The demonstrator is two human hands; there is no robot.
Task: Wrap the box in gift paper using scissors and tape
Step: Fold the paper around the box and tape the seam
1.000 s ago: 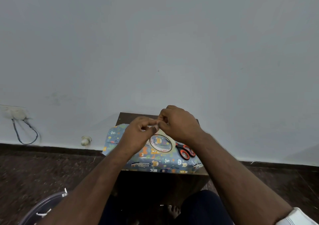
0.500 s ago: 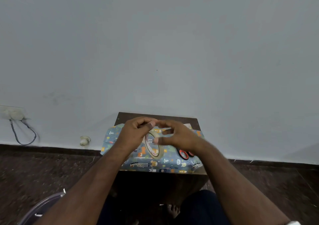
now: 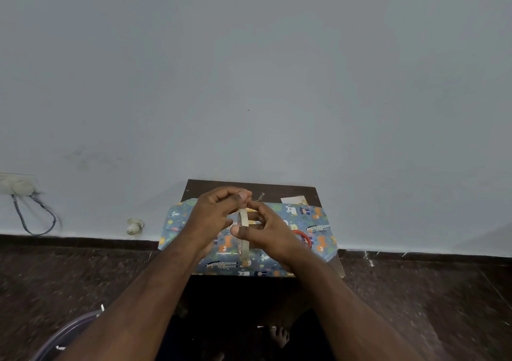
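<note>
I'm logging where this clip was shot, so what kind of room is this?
Probably a plain room at home, not a workshop: a small dark wooden table against a bare painted wall, a dark stone floor, and a wall socket with a hanging cable.

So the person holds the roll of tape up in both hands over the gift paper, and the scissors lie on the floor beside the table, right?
Not quite. The head view shows the scissors on the gift paper on the table, partly behind the right hand. The rest holds: both hands, left hand included, hold the tape roll above the paper.
</note>
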